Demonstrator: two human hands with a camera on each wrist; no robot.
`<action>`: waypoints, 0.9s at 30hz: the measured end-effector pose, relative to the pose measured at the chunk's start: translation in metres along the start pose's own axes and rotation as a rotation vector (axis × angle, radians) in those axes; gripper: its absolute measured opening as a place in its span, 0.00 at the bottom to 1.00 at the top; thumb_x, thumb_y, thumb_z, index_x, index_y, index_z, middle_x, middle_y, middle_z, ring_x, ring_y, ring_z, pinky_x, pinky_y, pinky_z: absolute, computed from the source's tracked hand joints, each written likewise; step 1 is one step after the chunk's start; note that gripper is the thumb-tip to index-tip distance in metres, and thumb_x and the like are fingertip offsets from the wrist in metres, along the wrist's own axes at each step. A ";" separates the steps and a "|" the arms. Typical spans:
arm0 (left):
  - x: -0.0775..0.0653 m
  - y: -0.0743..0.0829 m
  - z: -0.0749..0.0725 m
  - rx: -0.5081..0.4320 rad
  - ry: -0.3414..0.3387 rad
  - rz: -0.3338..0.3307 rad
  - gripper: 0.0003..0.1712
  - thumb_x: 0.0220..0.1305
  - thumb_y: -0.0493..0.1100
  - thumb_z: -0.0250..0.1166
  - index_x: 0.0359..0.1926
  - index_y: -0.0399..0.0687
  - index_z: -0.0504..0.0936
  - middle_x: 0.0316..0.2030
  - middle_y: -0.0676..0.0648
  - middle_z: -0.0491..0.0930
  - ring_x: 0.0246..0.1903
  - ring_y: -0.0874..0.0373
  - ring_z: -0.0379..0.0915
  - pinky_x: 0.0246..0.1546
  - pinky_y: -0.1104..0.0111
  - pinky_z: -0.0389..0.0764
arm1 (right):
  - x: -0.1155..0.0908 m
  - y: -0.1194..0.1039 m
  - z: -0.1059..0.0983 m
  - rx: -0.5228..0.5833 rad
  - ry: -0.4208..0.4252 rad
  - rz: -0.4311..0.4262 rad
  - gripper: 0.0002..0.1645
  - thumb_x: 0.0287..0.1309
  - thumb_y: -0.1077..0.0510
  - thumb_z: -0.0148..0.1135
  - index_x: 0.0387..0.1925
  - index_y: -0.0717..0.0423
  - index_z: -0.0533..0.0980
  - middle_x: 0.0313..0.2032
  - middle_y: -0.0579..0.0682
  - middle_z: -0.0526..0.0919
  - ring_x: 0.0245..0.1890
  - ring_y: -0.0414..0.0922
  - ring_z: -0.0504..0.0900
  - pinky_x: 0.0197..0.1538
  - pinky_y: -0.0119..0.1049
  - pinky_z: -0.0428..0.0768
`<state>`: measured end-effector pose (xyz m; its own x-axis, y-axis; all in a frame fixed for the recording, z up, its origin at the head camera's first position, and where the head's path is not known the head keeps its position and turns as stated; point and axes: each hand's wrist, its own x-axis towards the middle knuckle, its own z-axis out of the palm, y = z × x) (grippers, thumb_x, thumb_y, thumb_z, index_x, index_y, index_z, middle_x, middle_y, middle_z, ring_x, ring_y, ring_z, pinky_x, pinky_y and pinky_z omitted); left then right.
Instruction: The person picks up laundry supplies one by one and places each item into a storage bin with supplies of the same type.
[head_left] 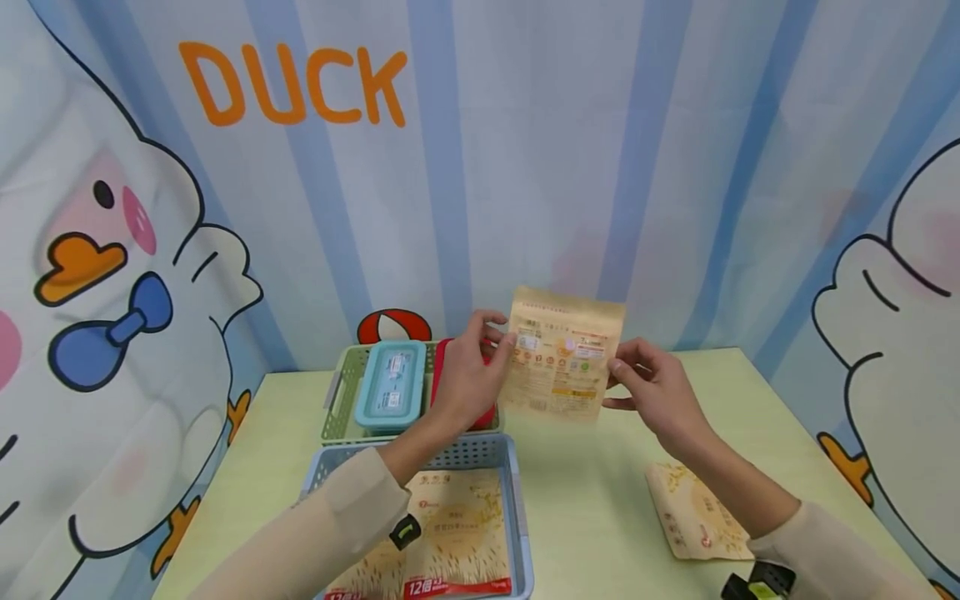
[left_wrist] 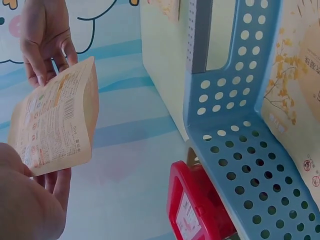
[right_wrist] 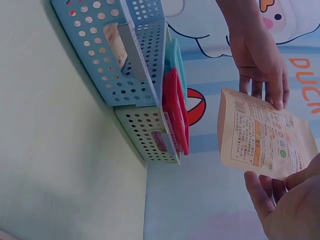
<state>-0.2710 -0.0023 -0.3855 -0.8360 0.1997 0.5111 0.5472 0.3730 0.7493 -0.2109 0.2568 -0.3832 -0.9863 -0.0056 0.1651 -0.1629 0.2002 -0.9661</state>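
Both hands hold a tan pouch (head_left: 562,354) upright above the far part of the table, its side with printed text facing the head camera. My left hand (head_left: 468,367) pinches the pouch's left edge, thumb in front and fingers behind. At the opposite edge my right hand (head_left: 660,396) pinches it between thumb and fingers. In the left wrist view the pouch (left_wrist: 55,120) shows a rounded, bulging bottom. The right wrist view shows the same pouch (right_wrist: 265,135) between the two hands.
A blue perforated basket (head_left: 522,533) at the front holds several tan pouches (head_left: 457,525). Behind it, a green basket (head_left: 337,408) holds a teal-lidded box (head_left: 392,385) and a red-lidded box (head_left: 483,417). Another pouch (head_left: 693,517) lies on the table (head_left: 592,517), under the right forearm.
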 end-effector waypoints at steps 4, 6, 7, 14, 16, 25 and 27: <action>-0.002 0.002 -0.001 -0.038 -0.007 -0.010 0.12 0.79 0.44 0.63 0.58 0.47 0.79 0.47 0.50 0.83 0.43 0.57 0.82 0.43 0.64 0.86 | 0.004 -0.003 0.002 0.012 0.028 -0.004 0.13 0.82 0.59 0.54 0.53 0.68 0.72 0.48 0.64 0.77 0.45 0.47 0.83 0.46 0.46 0.90; -0.003 0.004 -0.002 -0.028 -0.018 -0.003 0.14 0.79 0.45 0.63 0.60 0.47 0.79 0.49 0.49 0.82 0.45 0.57 0.82 0.42 0.64 0.86 | 0.006 -0.004 0.003 0.023 0.035 -0.005 0.13 0.81 0.59 0.55 0.53 0.69 0.72 0.47 0.63 0.77 0.45 0.47 0.83 0.46 0.47 0.90; -0.004 0.004 -0.003 -0.016 -0.024 0.002 0.16 0.79 0.45 0.63 0.62 0.47 0.78 0.50 0.49 0.82 0.45 0.57 0.81 0.42 0.65 0.86 | 0.007 -0.005 0.003 0.028 0.037 -0.006 0.13 0.81 0.59 0.55 0.53 0.69 0.72 0.47 0.63 0.77 0.45 0.47 0.83 0.46 0.47 0.90; -0.008 0.012 -0.009 0.163 -0.095 0.030 0.31 0.82 0.52 0.58 0.77 0.44 0.69 0.55 0.46 0.78 0.49 0.53 0.79 0.42 0.64 0.85 | 0.011 -0.009 0.008 0.034 0.072 0.009 0.15 0.81 0.58 0.55 0.56 0.68 0.73 0.49 0.63 0.78 0.45 0.47 0.82 0.45 0.45 0.90; -0.008 0.015 -0.011 0.215 -0.117 0.026 0.33 0.82 0.54 0.56 0.79 0.44 0.67 0.57 0.45 0.76 0.50 0.52 0.78 0.41 0.64 0.84 | 0.011 -0.011 0.009 0.030 0.082 0.023 0.15 0.81 0.58 0.55 0.57 0.68 0.74 0.50 0.64 0.79 0.45 0.47 0.83 0.45 0.45 0.90; -0.007 0.018 -0.018 0.220 -0.175 -0.017 0.39 0.83 0.57 0.53 0.82 0.40 0.58 0.61 0.41 0.73 0.48 0.50 0.75 0.44 0.62 0.81 | 0.012 -0.024 0.015 -0.015 0.083 0.051 0.23 0.83 0.59 0.51 0.70 0.66 0.72 0.57 0.67 0.78 0.52 0.54 0.81 0.48 0.43 0.89; -0.007 0.017 -0.020 0.217 -0.181 -0.027 0.40 0.83 0.58 0.53 0.83 0.40 0.56 0.61 0.40 0.73 0.48 0.48 0.74 0.44 0.60 0.81 | 0.012 -0.026 0.017 -0.008 0.073 0.053 0.24 0.83 0.60 0.51 0.71 0.66 0.71 0.58 0.67 0.77 0.54 0.56 0.80 0.48 0.43 0.89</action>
<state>-0.2549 -0.0149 -0.3677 -0.8548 0.3383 0.3935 0.5189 0.5622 0.6439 -0.2189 0.2345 -0.3591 -0.9889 0.0766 0.1276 -0.1095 0.2061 -0.9724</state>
